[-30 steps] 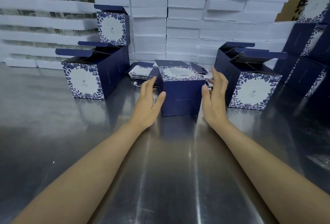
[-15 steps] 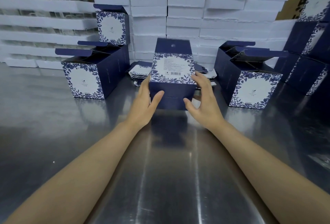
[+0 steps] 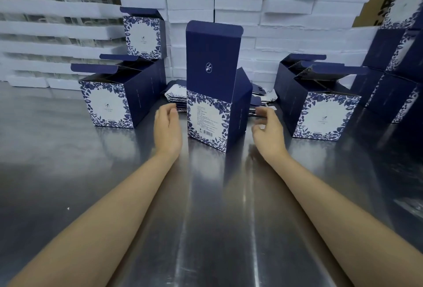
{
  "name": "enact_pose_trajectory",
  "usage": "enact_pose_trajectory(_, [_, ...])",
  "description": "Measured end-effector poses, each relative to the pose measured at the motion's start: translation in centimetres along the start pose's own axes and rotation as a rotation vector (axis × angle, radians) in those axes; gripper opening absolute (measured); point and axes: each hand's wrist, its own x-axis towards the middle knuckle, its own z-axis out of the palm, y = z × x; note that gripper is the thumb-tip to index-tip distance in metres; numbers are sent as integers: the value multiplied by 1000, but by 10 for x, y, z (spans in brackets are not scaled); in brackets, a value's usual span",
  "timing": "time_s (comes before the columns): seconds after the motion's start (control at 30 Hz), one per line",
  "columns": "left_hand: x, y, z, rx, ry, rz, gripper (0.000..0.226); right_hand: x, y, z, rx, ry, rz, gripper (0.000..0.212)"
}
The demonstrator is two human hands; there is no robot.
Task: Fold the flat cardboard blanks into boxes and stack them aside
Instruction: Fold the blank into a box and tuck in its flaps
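A navy box with a white floral panel point(image 3: 209, 122) stands upright on the steel table point(image 3: 206, 206) in the middle, its lid flap raised straight up. My left hand point(image 3: 168, 126) hovers just left of the box with loosely curled fingers, holding nothing. My right hand point(image 3: 267, 128) is just right of it, fingers relaxed, near the edge of the flat blanks point(image 3: 177, 95) that lie piled behind the box. Neither hand touches the box.
Folded open-lidded boxes stand at the left point(image 3: 109, 101), with one more on top point(image 3: 144, 35), and at the right point(image 3: 320, 110). More navy boxes are stacked at the far right point(image 3: 398, 57). White foam trays point(image 3: 251, 7) are piled along the back.
The box was turned over from its base and set upright with the lid flap up. Both hands then came off it and drew apart to its sides.
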Motion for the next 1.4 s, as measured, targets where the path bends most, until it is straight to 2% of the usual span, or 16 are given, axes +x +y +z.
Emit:
enact_pose_trajectory(0.1, [-4,0,2,-54,-199,26,33,2,-2,1,148,-203,83,58])
enact_pose_trajectory(0.17, [-4,-3,4,-10,-289,70,40,2,-4,1,238,-127,123,43])
enact_pose_trajectory(0.23, [0,-6,5,82,-259,98,48,2,-5,-2,305,47,95,26])
enact_pose_trajectory(0.3, [3,-6,4,92,-162,11,46,1,-5,-5,329,138,81,23])
enact_pose_trajectory(0.43, [5,-6,0,1,13,-65,32,0,-6,-4,280,94,72,21])
enact_pose_trajectory(0.53, [3,-3,2,-145,-30,-50,30,-3,-9,-2,235,-13,-60,32])
enact_pose_trajectory(0.63, [-3,1,4,-195,-146,59,26,-9,-9,-2,195,-114,-217,41])
enact_pose_trajectory(0.8, [-8,-2,6,-73,-277,216,43,-14,-16,4,38,79,-403,42])
enact_pose_trajectory(0.83, [-8,-2,6,-76,-295,208,46,-13,-17,6,22,117,-383,46])
enact_pose_trajectory(0.9, [-9,-1,6,-90,-338,165,48,-9,-16,6,26,113,-232,54])
enact_pose_trajectory(1.0, [-8,-2,7,-52,-398,110,53,-4,-11,2,107,-7,58,71])
enact_pose_trajectory(1.1, [-9,-4,8,27,-416,120,51,1,-9,-6,231,-152,208,76])
enact_pose_trajectory(1.23, [-9,-2,9,-8,-373,70,47,8,-5,-15,304,-272,237,65])
enact_pose_trajectory(1.3, [-8,-1,8,-30,-385,20,48,10,-4,-17,346,-305,268,43])
enact_pose_trajectory(1.33, [-7,-1,8,-43,-388,-6,49,9,-3,-16,365,-307,270,31])
enact_pose_trajectory(1.4, [-7,0,9,-60,-366,-47,47,8,-2,-13,347,-228,237,31])
